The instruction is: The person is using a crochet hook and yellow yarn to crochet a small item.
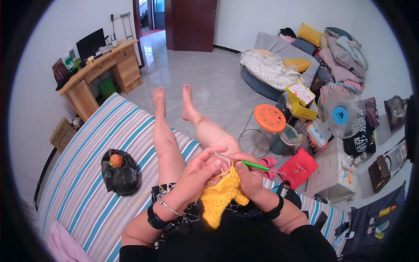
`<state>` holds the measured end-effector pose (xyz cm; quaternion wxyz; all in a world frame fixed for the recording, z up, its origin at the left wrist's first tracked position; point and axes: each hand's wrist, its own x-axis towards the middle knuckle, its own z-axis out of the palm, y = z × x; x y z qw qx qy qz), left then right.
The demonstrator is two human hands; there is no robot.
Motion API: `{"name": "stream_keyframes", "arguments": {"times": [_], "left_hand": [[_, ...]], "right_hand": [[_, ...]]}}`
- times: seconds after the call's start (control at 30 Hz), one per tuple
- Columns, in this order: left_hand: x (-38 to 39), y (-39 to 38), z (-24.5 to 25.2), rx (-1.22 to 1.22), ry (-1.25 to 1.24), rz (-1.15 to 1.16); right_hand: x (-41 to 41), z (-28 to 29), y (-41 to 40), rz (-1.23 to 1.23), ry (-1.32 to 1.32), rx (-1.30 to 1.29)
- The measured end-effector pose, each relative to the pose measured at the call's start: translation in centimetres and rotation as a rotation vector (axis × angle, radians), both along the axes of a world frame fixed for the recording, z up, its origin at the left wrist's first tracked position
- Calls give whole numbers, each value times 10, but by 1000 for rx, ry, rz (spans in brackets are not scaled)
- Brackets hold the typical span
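My right hand (250, 178) grips a crochet hook (255, 165) with a green handle and metal at both ends. One metal tip points left, towards the fingers of my left hand (204, 170). Yellow yarn runs taut from those left fingers up to a loop at the hook. From between both hands a yellow crocheted piece (221, 198) hangs over my lap, its upper right edge against my right fingers. A thin strand of yellow yarn (131, 201) trails across the striped bed sheet on the left. My left fingertips are partly hidden behind the hand.
On the striped bed (88, 173), a black plastic bag (119, 181) holds an orange-brown yarn ball (116, 160). My bare legs stretch forward. To the right stand an orange stool (270, 118), a bin (284, 140), a fan (341, 111) and a white cabinet (327, 170). A wooden desk (108, 62) is at far left.
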<state>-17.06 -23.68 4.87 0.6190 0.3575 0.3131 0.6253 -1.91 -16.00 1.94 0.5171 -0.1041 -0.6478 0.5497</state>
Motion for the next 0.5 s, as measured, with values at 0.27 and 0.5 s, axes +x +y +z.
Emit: {"name": "stream_keyframes", "arguments": {"times": [0.27,0.5], "left_hand": [[-10,9,-12,-96,178,11],[-33,30,-50,-89,323,60]], "right_hand": [[-8,-16,19,83,48,-168],[-4,-46,62,58,-114,3]]}}
